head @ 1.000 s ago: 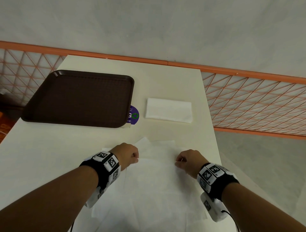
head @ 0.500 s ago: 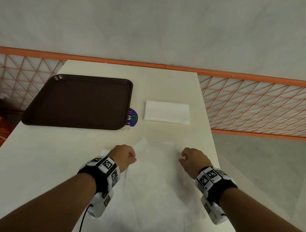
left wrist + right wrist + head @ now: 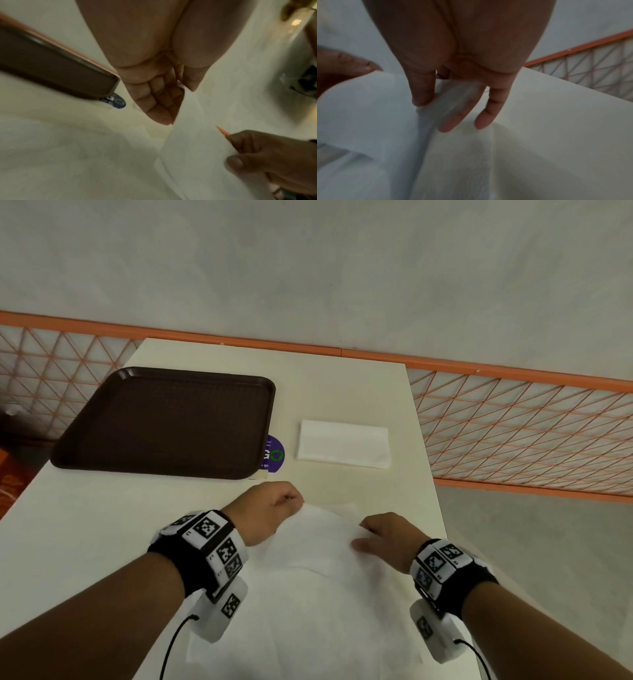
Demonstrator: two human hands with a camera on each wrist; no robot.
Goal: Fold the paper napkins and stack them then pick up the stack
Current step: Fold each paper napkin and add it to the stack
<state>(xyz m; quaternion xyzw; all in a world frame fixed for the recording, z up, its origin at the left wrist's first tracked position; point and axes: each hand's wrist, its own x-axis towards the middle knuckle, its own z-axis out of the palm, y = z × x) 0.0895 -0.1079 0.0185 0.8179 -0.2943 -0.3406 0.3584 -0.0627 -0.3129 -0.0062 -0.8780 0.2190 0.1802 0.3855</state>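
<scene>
A white unfolded napkin (image 3: 318,577) lies on the table in front of me over other loose sheets, with its far edge raised. My left hand (image 3: 294,501) pinches its far left corner with curled fingers (image 3: 154,102), and the sheet (image 3: 193,142) hangs down from them. My right hand (image 3: 363,537) pinches the far right part of the napkin (image 3: 368,108) between thumb (image 3: 423,93) and fingers. One folded napkin (image 3: 344,444) rests flat farther back, apart from both hands.
A brown tray (image 3: 164,422) sits at the back left on the cream table (image 3: 102,525), with a purple round sticker (image 3: 274,453) at its near right corner. An orange mesh railing (image 3: 513,433) runs behind and to the right. The table's right edge is close to my right wrist.
Both hands have taken hold of the top napkin's far edge and lifted it off the table. My left hand has moved forward towards the tray.
</scene>
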